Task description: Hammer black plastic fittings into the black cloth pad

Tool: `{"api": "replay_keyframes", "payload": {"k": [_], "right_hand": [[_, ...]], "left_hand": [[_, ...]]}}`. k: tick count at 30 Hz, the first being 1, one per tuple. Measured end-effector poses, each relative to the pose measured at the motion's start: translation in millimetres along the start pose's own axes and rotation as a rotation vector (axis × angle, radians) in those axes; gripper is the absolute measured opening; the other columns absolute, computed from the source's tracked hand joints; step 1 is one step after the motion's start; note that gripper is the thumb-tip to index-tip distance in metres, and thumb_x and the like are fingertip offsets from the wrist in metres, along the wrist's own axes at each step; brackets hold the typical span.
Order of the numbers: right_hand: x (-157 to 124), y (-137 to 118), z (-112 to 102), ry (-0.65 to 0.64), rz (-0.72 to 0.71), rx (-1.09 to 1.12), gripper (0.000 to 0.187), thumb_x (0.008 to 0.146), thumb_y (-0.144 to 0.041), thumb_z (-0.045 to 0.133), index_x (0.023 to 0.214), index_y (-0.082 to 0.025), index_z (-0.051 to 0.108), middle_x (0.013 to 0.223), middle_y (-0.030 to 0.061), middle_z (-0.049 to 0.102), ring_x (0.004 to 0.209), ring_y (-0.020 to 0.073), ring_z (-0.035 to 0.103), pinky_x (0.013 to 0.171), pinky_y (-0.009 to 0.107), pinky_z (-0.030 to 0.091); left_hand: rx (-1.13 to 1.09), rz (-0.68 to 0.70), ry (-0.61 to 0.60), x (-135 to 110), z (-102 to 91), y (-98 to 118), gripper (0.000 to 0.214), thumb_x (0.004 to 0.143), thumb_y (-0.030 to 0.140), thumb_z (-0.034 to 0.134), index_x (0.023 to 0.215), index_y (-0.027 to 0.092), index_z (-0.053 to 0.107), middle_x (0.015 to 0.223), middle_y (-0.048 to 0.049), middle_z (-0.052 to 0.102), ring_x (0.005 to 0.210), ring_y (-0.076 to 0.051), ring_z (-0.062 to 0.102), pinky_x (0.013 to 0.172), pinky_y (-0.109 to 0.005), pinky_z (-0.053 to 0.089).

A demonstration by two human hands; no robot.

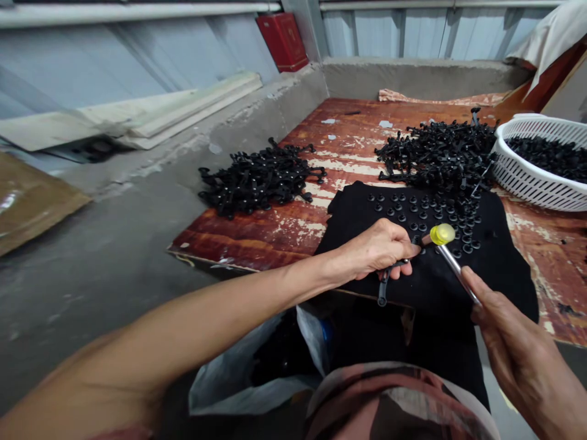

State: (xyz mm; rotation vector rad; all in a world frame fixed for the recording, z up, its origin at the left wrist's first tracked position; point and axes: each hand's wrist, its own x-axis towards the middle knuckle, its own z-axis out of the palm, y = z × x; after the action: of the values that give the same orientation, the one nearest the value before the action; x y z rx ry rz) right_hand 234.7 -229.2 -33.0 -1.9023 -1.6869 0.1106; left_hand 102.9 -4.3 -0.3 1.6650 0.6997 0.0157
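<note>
My left hand [384, 245] is closed on a slim black plastic lever [383, 292], whose ring-shaped end hangs below the fingers. The fingertips reach down to the black cloth [458, 284], and what they pinch there is partly hidden. In my right hand [509, 327] is a small hammer [444, 234] with a translucent yellow head and a silvery metal handle. Its head is just to the right of my left fingertips; whether they touch, I cannot tell. Several small round black caps [423, 215] lie in loose rows on the cloth.
Heaps of black levers lie on the worn red-brown board: a left pile [261, 180] and a right pile [440, 153]. A white plastic basket [518, 168] with black parts stands at the right. Below the board's edge is a whitish bag [233, 385]. A red box [283, 43] sits against the wall.
</note>
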Motion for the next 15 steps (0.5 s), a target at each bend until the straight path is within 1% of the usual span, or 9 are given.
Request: {"api": "replay_keyframes", "payload": {"k": [3, 4, 6, 9, 12, 13, 15], "right_hand": [[3.3, 2.2, -3.4, -0.040, 0.021, -0.047, 0.066, 0.096, -0.013, 0.041, 0.157, -0.034, 0.023, 0.126, 0.0115, 0.065, 0.090, 0.0238, 0.074, 0.059, 0.026, 0.061], [3.7, 3.3, -5.1, -0.053, 0.027, -0.056, 0.066, 0.096, -0.014, 0.040, 0.157, -0.034, 0.023, 0.122, 0.0115, 0.067, 0.086, 0.0233, 0.074, 0.055, 0.025, 0.060], [4.2, 6.2, -8.4, -0.086, 0.029, -0.070, 0.065, 0.097, -0.015, 0.040, 0.157, -0.034, 0.023, 0.117, 0.0108, 0.068, 0.082, 0.0225, 0.074, 0.051, 0.024, 0.059], [5.5, 8.9, -12.3, -0.128, 0.029, -0.077, 0.065, 0.097, -0.016, 0.042, 0.157, -0.033, 0.024, 0.119, 0.0102, 0.068, 0.083, 0.0218, 0.074, 0.052, 0.023, 0.059], [6.4, 4.5, -13.7, -0.099, 0.013, -0.070, 0.064, 0.097, -0.016, 0.043, 0.156, -0.034, 0.025, 0.130, 0.0091, 0.065, 0.092, 0.0205, 0.073, 0.055, 0.021, 0.059], [6.0, 1.6, -13.5, -0.064, 0.000, -0.061, 0.063, 0.097, -0.016, 0.044, 0.155, -0.034, 0.027, 0.132, 0.0082, 0.064, 0.095, 0.0204, 0.072, 0.060, 0.022, 0.060], [3.6, -4.3, -11.9, 0.063, -0.009, -0.019, 0.061, 0.096, -0.017, 0.047, 0.153, -0.034, 0.034, 0.136, 0.0060, 0.062, 0.102, 0.0214, 0.070, 0.077, 0.028, 0.061]], "left_hand": [[0.010, -0.035, 0.009, -1.3, 0.8, 5.5, 0.022, 0.083, 0.024, 0.057, 0.064, 0.014, 0.056, 0.060, -0.0010, 0.064, 0.042, -0.005, 0.050, 0.039, -0.017, 0.034], [-0.007, -0.048, -0.001, -1.8, 0.7, 7.3, 0.022, 0.084, 0.023, 0.056, 0.064, 0.013, 0.056, 0.061, -0.0007, 0.063, 0.043, -0.005, 0.050, 0.039, -0.017, 0.033], [-0.052, -0.071, -0.030, -2.7, 0.0, 10.0, 0.019, 0.084, 0.020, 0.055, 0.066, 0.013, 0.057, 0.061, -0.0001, 0.064, 0.044, -0.005, 0.051, 0.039, -0.016, 0.034], [-0.099, -0.077, -0.055, -3.1, -1.4, 10.6, 0.016, 0.081, 0.014, 0.054, 0.066, 0.013, 0.058, 0.061, 0.0004, 0.064, 0.044, -0.005, 0.051, 0.040, -0.016, 0.035], [-0.106, -0.069, -0.049, -1.5, -2.2, 7.0, 0.016, 0.080, 0.014, 0.055, 0.064, 0.013, 0.058, 0.060, -0.0001, 0.064, 0.043, -0.005, 0.051, 0.039, -0.017, 0.036], [-0.108, -0.058, -0.047, -0.7, -2.5, 4.9, 0.016, 0.080, 0.014, 0.055, 0.065, 0.013, 0.059, 0.061, -0.0005, 0.064, 0.044, -0.006, 0.051, 0.039, -0.017, 0.037], [-0.109, -0.025, -0.047, 1.3, -3.2, -0.1, 0.016, 0.080, 0.016, 0.056, 0.065, 0.012, 0.060, 0.061, -0.0015, 0.065, 0.044, -0.006, 0.052, 0.040, -0.017, 0.038]]}}
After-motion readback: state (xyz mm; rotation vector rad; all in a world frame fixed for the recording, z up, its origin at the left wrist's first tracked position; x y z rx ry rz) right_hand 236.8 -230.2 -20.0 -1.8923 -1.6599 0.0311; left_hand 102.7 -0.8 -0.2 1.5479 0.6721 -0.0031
